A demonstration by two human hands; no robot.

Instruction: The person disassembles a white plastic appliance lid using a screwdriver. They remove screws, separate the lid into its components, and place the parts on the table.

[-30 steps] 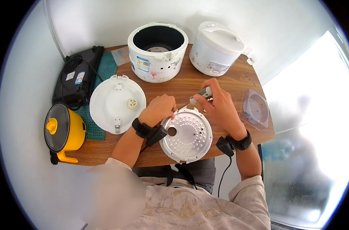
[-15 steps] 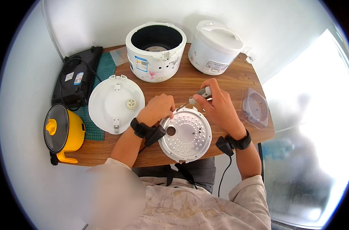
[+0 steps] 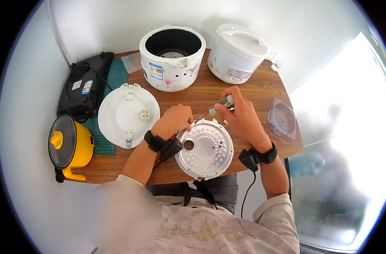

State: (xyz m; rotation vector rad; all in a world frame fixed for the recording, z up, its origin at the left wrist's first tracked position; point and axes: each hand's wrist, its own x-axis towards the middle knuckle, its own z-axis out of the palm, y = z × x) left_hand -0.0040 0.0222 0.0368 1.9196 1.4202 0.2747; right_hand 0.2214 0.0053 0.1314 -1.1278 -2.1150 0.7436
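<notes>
My right hand (image 3: 245,117) is closed around the grey handle of a screwdriver (image 3: 224,103), tilted with its thin shaft running down to the left. The tip meets the far left rim of a round, dimpled metal inner lid (image 3: 206,157), which has a round hole near its left side. My left hand (image 3: 174,120) pinches that rim beside the tip; its fingertips are partly hidden. Left of this hand lies a white plastic outer lid (image 3: 116,114), inner side up, with a round cream-coloured fitting.
An open rice cooker body (image 3: 169,78) and a closed white rice cooker (image 3: 235,53) stand at the back. On the left are a yellow pot (image 3: 80,146), a black appliance (image 3: 80,91) and a green cutting mat (image 3: 102,146). A clear plastic tray (image 3: 282,120) lies at the right edge.
Both hands, the screwdriver and the metal inner lid keep nearly the same place. The whole view has shifted very slightly.
</notes>
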